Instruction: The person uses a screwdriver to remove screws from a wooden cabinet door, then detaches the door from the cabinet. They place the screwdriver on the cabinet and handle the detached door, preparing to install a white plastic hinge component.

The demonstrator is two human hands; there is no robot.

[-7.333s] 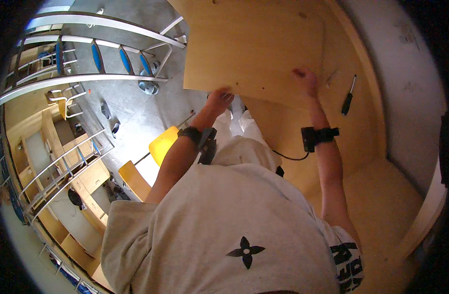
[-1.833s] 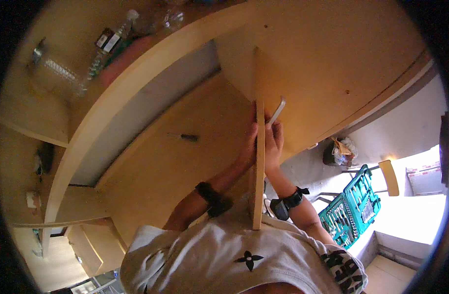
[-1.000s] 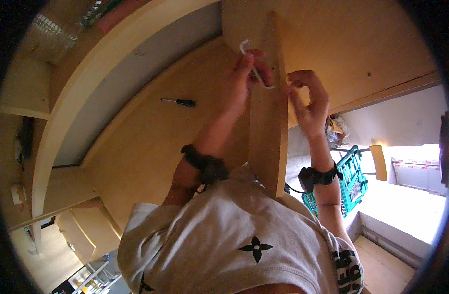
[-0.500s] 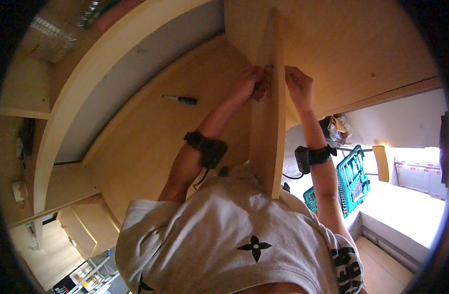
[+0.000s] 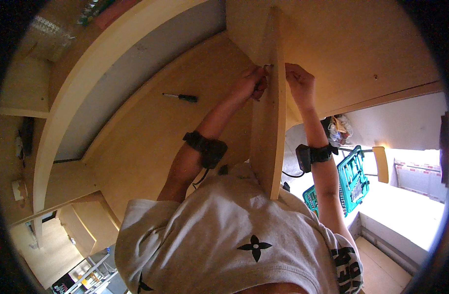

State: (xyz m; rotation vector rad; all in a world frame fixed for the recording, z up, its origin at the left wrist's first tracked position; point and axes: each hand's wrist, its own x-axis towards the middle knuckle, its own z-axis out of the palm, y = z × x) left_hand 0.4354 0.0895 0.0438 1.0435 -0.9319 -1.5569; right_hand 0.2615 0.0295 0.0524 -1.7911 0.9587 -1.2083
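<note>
A narrow upright wooden panel [image 5: 269, 142] stands between my two hands. On its left face, my left hand [image 5: 253, 84] is closed, with its fingertips close to a small hook-like metal piece [image 5: 267, 65] at the panel. Whatever sits inside those fingers is too dark and small to name. Across the panel, my right hand [image 5: 300, 84] has its fingers curled and pinched against the right side near the edge. The panel hides its fingertips, and I cannot see what they grip. Left of my left forearm, a screwdriver [image 5: 181, 97] with a dark handle lies on the wooden board.
A curved wooden rim [image 5: 62, 103] with a grey inset runs along the left. At the right, beyond my right forearm, a green tool case [image 5: 354, 181] lies open with sockets in it. A bundle of plastic bags [image 5: 339, 128] sits behind my forearm. Dark devices are strapped to both forearms.
</note>
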